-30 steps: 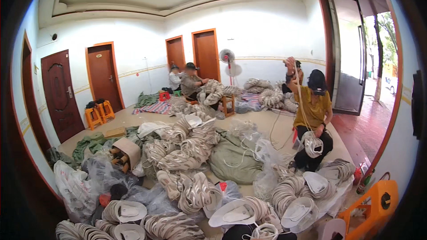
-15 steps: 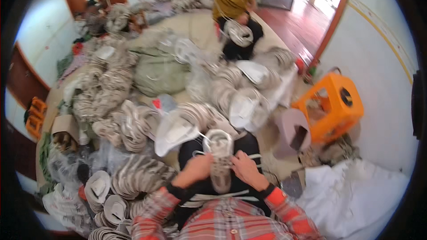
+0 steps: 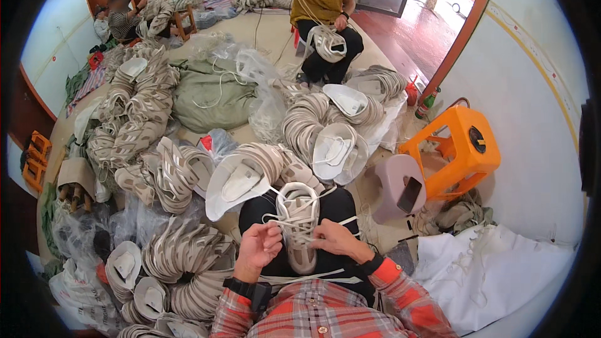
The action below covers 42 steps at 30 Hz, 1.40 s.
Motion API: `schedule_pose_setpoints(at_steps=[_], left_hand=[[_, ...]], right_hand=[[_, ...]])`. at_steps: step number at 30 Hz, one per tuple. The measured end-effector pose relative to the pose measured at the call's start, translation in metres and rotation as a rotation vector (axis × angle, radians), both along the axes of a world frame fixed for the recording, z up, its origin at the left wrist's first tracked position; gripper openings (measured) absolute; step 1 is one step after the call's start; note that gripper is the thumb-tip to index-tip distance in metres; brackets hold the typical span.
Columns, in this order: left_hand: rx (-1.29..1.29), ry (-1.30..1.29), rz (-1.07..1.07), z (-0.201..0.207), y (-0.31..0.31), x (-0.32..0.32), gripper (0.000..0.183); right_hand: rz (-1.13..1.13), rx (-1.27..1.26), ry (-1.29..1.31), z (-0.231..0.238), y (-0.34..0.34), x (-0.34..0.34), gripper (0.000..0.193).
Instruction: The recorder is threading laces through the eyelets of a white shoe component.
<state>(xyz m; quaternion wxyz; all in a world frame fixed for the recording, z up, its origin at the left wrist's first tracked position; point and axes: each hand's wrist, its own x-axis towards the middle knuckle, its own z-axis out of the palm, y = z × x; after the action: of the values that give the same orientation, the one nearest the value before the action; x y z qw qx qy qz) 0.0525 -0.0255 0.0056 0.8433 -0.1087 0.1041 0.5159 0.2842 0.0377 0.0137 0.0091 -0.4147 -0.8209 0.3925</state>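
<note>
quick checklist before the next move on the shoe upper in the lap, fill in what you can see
1. Shoe upper on the lap between both hands: ok, toe end toward the wearer's body.
2. Left hand at the lace: ok, fingers curled beside it; firm hold, cannot tell.
3. Right hand at the upper: ok, fingertips at its right side; lace between them, cannot tell.
4. Lap free of loose strands: not ok, pale strands cross the dark trousers.
5. Lacing even on both sides: cannot tell, the strands overlap.
6. Phone away from the hands: ok, on the pale stool to the right.
</note>
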Motion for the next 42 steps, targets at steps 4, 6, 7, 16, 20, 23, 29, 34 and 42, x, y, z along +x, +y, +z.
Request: schedule_pose_setpoints(at_steps=[4, 6, 7, 16, 20, 23, 29, 34, 42], left_hand=[[0.123, 0.152, 0.565, 0.021, -0.008, -0.086, 0.014], [0.108, 0.020, 0.780, 0.031, -0.048, -0.199, 0.005], [0.152, 0.136, 0.998, 0.070, -0.062, -0.226, 0.007], [0.408, 0.917, 0.999, 0.205, -0.251, -0.476, 0.020], [0.023, 1.157, 1.145, 0.197, -0.191, -0.372, 0.017], [0.463, 0.811, 0.705, 0.179, -0.145, -0.317, 0.010], [0.243, 1.733, -0.031, 0.096, -0.046, -0.062, 0.015], [0.416, 1.904, -0.054, -0.005, -0.017, 0.006, 0.018], [0.385, 2.433, 0.106, -0.025, -0.001, 0.028, 0.015]], right_hand=[[0.122, -0.022, 0.018, 0.027, 0.005, 0.013, 0.033], [0.190, -0.089, -0.005, 0.049, 0.006, 0.020, 0.031], [0.246, -0.152, -0.035, 0.054, 0.007, 0.026, 0.030], [-0.259, -0.289, 0.334, -0.004, 0.028, -0.013, 0.019], [0.040, -0.032, 0.340, -0.016, 0.009, -0.039, 0.020], [0.509, 0.225, 0.182, -0.036, -0.020, -0.066, 0.023], [0.166, -0.336, 0.204, 0.006, -0.040, -0.059, 0.028], [-0.237, -0.275, 0.364, -0.007, -0.016, -0.040, 0.030], [-0.294, -0.819, 0.472, 0.008, -0.024, -0.036, 0.054]])
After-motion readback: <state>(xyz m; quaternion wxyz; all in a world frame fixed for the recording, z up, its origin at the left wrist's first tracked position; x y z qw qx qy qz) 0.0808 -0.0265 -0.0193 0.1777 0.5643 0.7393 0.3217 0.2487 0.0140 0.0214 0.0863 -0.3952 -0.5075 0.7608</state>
